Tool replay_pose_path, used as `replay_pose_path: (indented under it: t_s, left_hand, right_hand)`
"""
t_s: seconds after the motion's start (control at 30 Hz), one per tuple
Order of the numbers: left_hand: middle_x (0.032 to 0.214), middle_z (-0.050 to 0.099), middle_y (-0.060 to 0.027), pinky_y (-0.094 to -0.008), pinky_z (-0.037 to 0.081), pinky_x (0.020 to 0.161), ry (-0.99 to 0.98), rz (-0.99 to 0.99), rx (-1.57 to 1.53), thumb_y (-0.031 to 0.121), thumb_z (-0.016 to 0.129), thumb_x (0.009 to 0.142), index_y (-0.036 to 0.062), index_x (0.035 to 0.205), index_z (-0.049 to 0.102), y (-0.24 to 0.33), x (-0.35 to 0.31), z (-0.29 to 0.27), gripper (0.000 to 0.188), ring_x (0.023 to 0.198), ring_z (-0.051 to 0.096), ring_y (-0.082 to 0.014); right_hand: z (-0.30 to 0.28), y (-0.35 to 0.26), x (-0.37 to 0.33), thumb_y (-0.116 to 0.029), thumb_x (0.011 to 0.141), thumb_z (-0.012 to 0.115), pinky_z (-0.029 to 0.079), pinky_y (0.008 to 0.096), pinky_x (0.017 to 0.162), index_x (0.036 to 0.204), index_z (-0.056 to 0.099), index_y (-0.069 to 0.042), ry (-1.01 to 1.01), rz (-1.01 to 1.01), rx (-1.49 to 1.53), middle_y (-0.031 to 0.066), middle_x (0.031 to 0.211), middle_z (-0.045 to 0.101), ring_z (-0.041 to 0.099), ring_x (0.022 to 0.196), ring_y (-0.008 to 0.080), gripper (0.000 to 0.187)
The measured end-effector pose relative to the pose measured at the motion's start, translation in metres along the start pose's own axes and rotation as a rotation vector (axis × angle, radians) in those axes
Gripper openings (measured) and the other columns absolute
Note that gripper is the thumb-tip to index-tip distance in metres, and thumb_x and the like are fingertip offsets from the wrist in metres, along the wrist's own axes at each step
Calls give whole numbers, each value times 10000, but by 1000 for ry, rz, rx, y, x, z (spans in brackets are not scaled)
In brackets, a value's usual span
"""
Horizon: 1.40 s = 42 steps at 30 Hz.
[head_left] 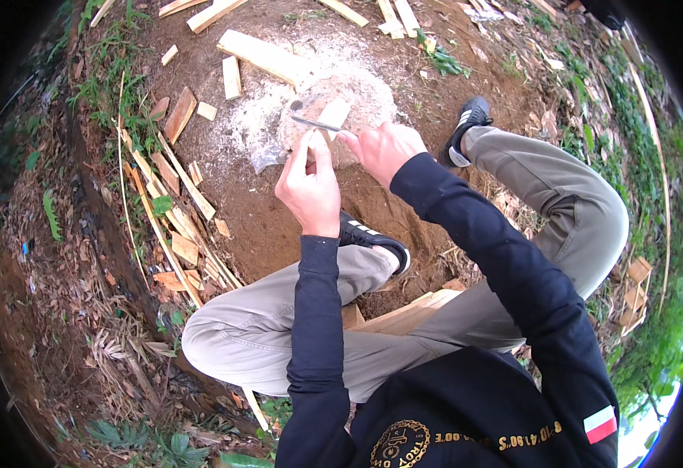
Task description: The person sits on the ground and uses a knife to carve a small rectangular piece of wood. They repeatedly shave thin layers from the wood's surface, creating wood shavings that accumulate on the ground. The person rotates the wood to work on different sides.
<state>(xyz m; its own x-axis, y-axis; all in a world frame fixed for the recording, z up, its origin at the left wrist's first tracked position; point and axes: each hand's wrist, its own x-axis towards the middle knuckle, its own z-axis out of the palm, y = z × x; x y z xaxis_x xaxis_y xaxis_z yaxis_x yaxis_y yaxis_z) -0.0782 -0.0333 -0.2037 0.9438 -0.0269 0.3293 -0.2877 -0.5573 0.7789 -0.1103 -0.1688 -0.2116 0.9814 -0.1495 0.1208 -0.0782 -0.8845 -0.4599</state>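
A knife (316, 123) is gripped in my right hand (388, 152), its handle mostly hidden by the fingers and its thin blade pointing left. The blade crosses a small, pale, flat piece of wood (337, 110). My left hand (310, 187) is closed, thumb and fingertips pinched at the near end of that piece, just below the blade. Both hands are over the near edge of a round, dusty chopping block (374, 95). Exactly where the edge meets the wood is too small to make out.
Pale shavings and dust surround the block. A long board (260, 56) rests against its far left side, with a short wood block (232, 77) beside it. Split strips (185, 183) lie at left. My shoes (470, 129) flank the block's near side; a plank (404, 312) is beneath my legs.
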Motion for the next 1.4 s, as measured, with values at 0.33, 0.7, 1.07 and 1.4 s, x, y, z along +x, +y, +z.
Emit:
replay_pose_path:
  t_s: [0.33,0.7,1.07,1.4]
  left_hand:
    - [733,677,-105,-278,474,556,-28,-75,-29,116,656,905,24,1037,726,-7,3,1,176,583,586,-130]
    - [686,648,-68,-267,502,608,-34,26,-24,117,721,856,12,1061,729,-4,-4,2,230,626,601,-105]
    - [797,698,-101,-265,525,612,-60,-70,-61,130,708,886,23,1052,730,-2,1,-3,199,680,643,-113]
    - [743,685,-61,-259,502,612,-43,-5,-49,152,690,907,25,1064,733,2,-3,-1,207,641,612,-96]
  right_hand:
    - [6,-11,7,-386,985,510,520,423,497,693,679,-72,16,-22,-48,157,550,600,630,516,319,461]
    - [-2,37,35,-398,1014,438,540,469,578,845,684,-74,-91,117,-138,188,660,637,652,603,368,440]
    - [-4,24,-10,-382,1008,474,494,485,520,772,622,-42,-91,-53,29,184,544,574,622,533,367,440]
    - [-3,14,2,-381,1006,475,523,437,527,727,669,-48,-152,-11,-48,164,569,602,634,556,347,476]
